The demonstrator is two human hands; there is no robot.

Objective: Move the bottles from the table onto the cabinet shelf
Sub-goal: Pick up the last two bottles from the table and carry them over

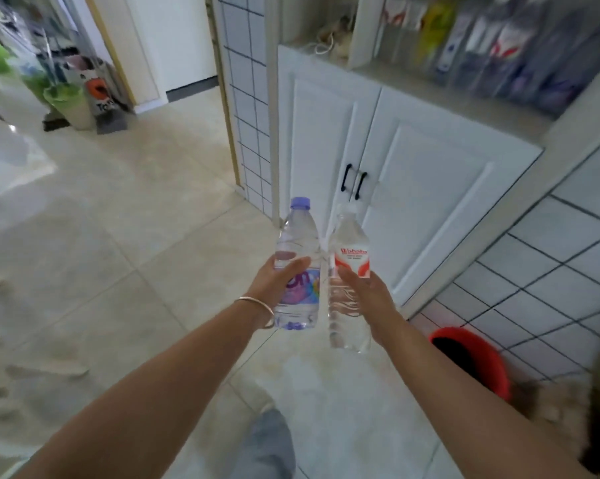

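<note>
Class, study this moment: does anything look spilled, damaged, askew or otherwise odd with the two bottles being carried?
Nothing stands out. The left hand grips the purple-capped bottle and the right hand grips the red-labelled bottle, both roughly upright, side by side, intact, with no spill visible on the floor. The purple cap is on; the other's top is too blurred to judge.

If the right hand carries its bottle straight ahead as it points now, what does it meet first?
Probably the white cabinet doors: the right hand holds the red-label bottle aimed at them, below the shelf. Depth is unclear.

Beige tiled floor (125,236); white cupboard doors (395,160) far right, gridded tile wall (550,271), red bucket (474,361) near right.
</note>
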